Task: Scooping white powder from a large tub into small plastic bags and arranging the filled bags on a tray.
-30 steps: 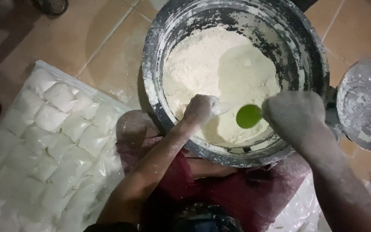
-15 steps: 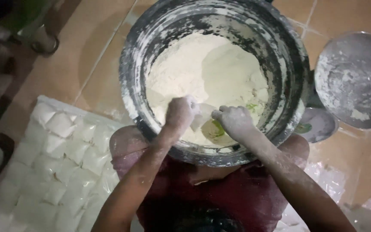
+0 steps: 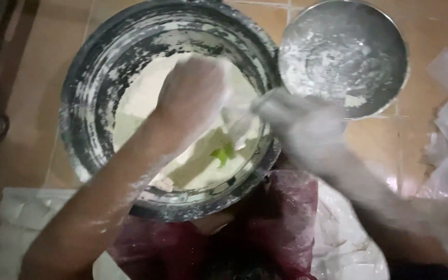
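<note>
Since half a second ago our hands have lifted above the flour basin (image 3: pixel 86 98); our left hand (image 3: pixel 190 98) and blurred right hand (image 3: pixel 299 124) pinch a small plastic bag (image 3: pixel 237 116) between them, over the green scoop (image 3: pixel 222 154) in the flour.

A single head-worn camera looks almost straight down from above the person's lap; it sits close, so the flour-dusted basin (image 3: pixel 167 103) fills the upper left of the frame and both forearms enter from the bottom edge. The tiled floor (image 3: pixel 426 119) shows around it (motion blur softens the near parts); no second view shares the scene.
</note>
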